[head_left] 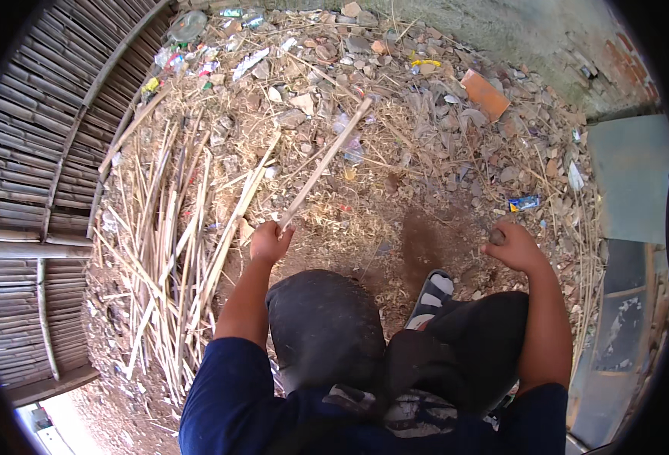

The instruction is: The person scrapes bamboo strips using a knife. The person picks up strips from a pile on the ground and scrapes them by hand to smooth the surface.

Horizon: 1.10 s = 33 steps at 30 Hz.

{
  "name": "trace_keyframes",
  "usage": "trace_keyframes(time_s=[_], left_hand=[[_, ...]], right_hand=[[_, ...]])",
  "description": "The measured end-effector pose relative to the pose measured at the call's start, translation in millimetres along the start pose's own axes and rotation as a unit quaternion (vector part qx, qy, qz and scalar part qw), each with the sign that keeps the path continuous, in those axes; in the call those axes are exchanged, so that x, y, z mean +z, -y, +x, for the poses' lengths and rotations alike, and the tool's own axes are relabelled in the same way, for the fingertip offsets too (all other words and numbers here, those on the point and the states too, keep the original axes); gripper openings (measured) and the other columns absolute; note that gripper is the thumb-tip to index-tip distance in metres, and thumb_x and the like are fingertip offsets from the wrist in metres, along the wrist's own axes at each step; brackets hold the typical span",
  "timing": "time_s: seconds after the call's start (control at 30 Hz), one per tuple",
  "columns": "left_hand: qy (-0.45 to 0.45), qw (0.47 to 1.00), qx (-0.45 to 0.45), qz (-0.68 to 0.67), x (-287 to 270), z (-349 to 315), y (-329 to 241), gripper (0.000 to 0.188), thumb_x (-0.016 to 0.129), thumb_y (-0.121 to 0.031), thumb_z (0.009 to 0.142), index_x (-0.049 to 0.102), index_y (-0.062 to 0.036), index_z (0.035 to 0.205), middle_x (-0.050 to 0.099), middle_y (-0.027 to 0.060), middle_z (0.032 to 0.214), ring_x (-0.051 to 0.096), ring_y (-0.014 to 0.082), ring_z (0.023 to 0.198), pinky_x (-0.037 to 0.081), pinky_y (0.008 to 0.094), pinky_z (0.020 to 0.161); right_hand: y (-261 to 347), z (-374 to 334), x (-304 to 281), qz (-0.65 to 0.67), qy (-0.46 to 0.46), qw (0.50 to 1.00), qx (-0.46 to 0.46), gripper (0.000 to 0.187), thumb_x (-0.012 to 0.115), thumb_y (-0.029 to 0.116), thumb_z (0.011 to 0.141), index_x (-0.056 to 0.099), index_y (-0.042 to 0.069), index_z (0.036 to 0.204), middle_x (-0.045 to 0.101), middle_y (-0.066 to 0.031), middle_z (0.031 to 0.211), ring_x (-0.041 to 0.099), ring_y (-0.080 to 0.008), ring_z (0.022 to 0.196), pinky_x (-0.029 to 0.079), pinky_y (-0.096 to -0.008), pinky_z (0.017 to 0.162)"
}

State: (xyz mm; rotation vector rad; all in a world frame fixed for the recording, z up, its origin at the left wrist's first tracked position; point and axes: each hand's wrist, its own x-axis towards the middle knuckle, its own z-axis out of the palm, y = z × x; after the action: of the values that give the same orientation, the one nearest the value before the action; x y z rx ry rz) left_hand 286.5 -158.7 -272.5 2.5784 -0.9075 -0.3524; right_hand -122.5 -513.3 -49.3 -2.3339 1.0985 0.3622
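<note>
My left hand (271, 241) is closed round the lower end of a flat, pale bamboo strip (327, 163). The strip slants away from me, up and to the right, over the littered ground. Out to the right, my right hand (513, 246) is curled shut above the dirt. A small greyish, rounded end (496, 236) shows at its fingers, too little to name. To the left of my left hand lies a loose heap of long split bamboo strips (171, 258), most pointing away from me. Between my hands are my bent knees and a sandalled foot (431, 294).
A bamboo-pole wall (42, 152) runs along the left. Rubble and stones (327, 53) with scraps of litter cover the far ground, near an orange-brown tile piece (486, 95). A weathered wall (524, 45) stands behind, and grey-green panels (630, 178) line the right side.
</note>
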Motion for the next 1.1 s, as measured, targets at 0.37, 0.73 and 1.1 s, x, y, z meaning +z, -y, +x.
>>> trace_keyframes(time_s=[0.37,0.73,1.1], left_hand=[[0.063,0.991,-0.12,-0.024,-105.9,-106.2,27.4,0.073,0.068,-0.066,0.082,0.063,-0.0078,0.125,0.072,0.0227,0.098,0.07,0.0372,0.099,0.053,0.0454,0.088],[-0.202,0.96,-0.173,-0.09,-162.5,-267.7,-21.5,0.04,0.063,-0.04,0.097,0.071,-0.001,0.095,0.066,0.0146,0.07,0.063,0.0272,0.065,0.049,0.041,0.064],[-0.093,0.992,-0.078,0.024,-194.3,-351.1,-103.3,0.027,0.043,-0.032,0.105,0.049,-0.0056,0.104,0.065,0.0283,0.083,0.062,0.0525,0.079,0.047,0.0601,0.069]], right_hand=[[42.3,8.8,-3.2,0.049,0.028,0.988,-0.144,0.055,0.081,0.038,0.073,0.067,-0.002,0.106,0.068,-0.022,0.094,0.067,-0.0373,0.089,0.051,-0.0432,0.079],[8.7,-37.9,-10.8,0.096,-0.074,0.983,-0.136,0.054,0.081,0.036,0.075,0.066,-0.001,0.11,0.069,-0.0197,0.09,0.068,-0.0342,0.084,0.052,-0.0413,0.076],[13.4,-65.4,-11.7,0.141,-0.194,0.957,-0.162,0.051,0.08,0.034,0.075,0.067,0.005,0.115,0.067,-0.0177,0.086,0.067,-0.0359,0.084,0.051,-0.0434,0.077]])
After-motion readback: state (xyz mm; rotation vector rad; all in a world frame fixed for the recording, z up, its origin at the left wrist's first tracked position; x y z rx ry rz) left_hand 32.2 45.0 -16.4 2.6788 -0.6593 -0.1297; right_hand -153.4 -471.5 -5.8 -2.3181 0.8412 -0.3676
